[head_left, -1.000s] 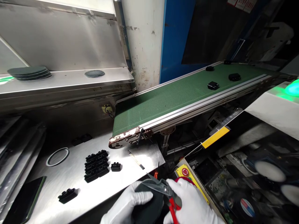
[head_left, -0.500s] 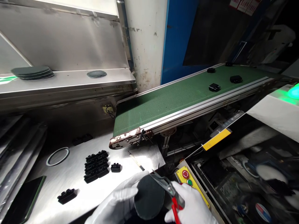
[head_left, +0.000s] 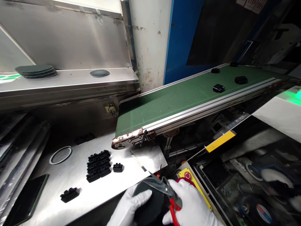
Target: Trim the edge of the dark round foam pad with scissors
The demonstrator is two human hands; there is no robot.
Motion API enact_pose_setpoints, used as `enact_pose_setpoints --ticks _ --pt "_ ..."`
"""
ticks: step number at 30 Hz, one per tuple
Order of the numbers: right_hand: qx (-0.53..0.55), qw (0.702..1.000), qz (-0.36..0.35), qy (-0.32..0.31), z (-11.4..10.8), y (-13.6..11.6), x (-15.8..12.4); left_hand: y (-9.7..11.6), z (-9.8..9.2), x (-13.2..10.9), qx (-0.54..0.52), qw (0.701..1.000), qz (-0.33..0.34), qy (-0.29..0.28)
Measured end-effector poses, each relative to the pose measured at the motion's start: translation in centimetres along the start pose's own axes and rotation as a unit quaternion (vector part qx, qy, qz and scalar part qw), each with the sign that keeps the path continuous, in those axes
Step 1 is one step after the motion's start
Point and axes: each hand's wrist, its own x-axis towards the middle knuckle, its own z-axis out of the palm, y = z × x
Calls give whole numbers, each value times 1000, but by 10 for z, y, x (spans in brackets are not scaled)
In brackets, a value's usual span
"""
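My left hand [head_left: 128,205], in a white glove, grips a dark grey sanding disc [head_left: 151,207] low in the view, its thumb lying across the disc's face. In my gloved right hand [head_left: 191,202] is a pair of scissors [head_left: 160,185] with red handles. Their blades point up and left and lie across the disc's upper edge; whether they have cut into it I cannot tell. The disc's lower part runs out of view.
A steel table [head_left: 77,175] holds several black plug housings [head_left: 98,166], a white ring [head_left: 60,155], and a thin knife-like tool [head_left: 138,161]. Black adapters [head_left: 218,88] lie on the green conveyor [head_left: 160,106]. More discs [head_left: 36,71] rest on the shelf. A yellow control box [head_left: 197,191] stands right.
My left hand has shifted right and its thumb now lies over the disc. The scissors' blades have moved left across the disc's top. The camera view has shifted slightly.
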Motion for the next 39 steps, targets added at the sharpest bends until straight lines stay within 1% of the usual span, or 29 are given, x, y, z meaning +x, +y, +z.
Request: enact_pose_setpoints --ticks 4,9,16,20,23,26,31,35,39 --pt "23 1000 -4 5 3 4 -3 1 -3 0 -10 1000 -24 3" --pt "51 999 -3 -7 1 5 -7 5 -2 1 -26 998 -44 28" --pt "41 999 11 -17 0 2 -8 2 -2 3 -37 997 -53 39" --pt "23 1000 12 4 0 1 -10 3 1 3 -34 998 -40 25" --pt "39 999 3 1 -2 0 -11 3 4 4 -39 999 -21 12" --pt "35 999 -1 3 -4 0 -11 1 3 4 -44 999 -18 19" --pt "58 998 6 -10 -2 2 -7 -4 -2 3 -40 999 -30 7" --pt "68 998 7 -8 1 6 -6 -1 -1 2 -31 999 -39 20" --pt "58 998 2 -2 2 8 -8 3 -4 5 -14 999 -51 4"
